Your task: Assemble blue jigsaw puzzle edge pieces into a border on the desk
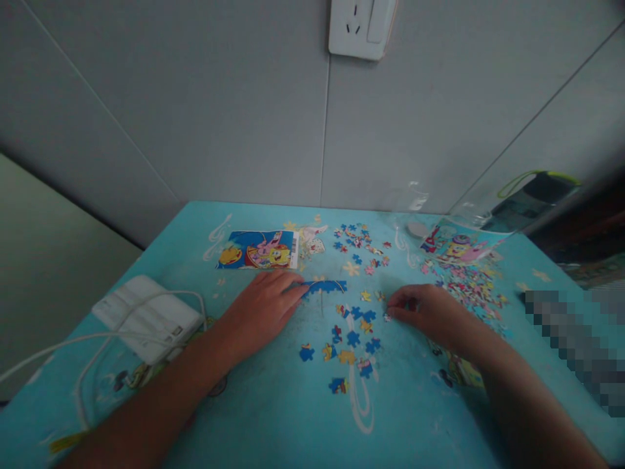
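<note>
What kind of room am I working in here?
Probably a home, perhaps a child's play corner: a table with a cartoon-printed turquoise cover against a plain wall with a wall socket, loose jigsaw pieces and a cartoon reference picture.

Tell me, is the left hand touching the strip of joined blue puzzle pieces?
Touching. The head view shows the left hand lying flat on the table, its fingertips resting on the near end of the blue strip.
</note>
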Motion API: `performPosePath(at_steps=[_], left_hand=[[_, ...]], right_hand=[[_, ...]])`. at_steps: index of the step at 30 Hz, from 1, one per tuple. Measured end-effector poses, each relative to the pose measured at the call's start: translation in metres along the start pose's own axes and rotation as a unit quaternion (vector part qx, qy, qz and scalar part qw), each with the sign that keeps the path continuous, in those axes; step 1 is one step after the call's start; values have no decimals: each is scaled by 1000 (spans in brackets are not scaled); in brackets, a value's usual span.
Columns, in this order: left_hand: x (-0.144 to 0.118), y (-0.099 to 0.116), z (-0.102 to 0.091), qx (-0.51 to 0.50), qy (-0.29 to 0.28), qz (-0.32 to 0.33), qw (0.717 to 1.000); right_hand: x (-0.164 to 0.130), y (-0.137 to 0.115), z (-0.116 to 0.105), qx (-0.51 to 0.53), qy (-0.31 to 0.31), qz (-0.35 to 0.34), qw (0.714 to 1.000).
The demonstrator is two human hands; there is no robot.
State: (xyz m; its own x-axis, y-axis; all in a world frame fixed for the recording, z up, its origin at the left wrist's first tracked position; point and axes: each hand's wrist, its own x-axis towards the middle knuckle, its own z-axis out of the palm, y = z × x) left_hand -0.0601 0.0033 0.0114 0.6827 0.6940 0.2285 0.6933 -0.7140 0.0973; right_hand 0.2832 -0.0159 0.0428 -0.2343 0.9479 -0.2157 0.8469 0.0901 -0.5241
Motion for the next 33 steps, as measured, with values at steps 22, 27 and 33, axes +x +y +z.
performPosePath(at_steps=[22, 27, 33], left_hand=[[1, 2, -3, 6, -2, 16, 1000], [1, 2, -3, 5, 0, 16, 1000], [2, 3, -3, 5, 6, 18, 1000]], right_hand=[[-2, -31, 21, 47, 79, -149, 985], [-1, -42, 45, 25, 78, -182, 980], [0, -42, 55, 2, 82, -209, 974]])
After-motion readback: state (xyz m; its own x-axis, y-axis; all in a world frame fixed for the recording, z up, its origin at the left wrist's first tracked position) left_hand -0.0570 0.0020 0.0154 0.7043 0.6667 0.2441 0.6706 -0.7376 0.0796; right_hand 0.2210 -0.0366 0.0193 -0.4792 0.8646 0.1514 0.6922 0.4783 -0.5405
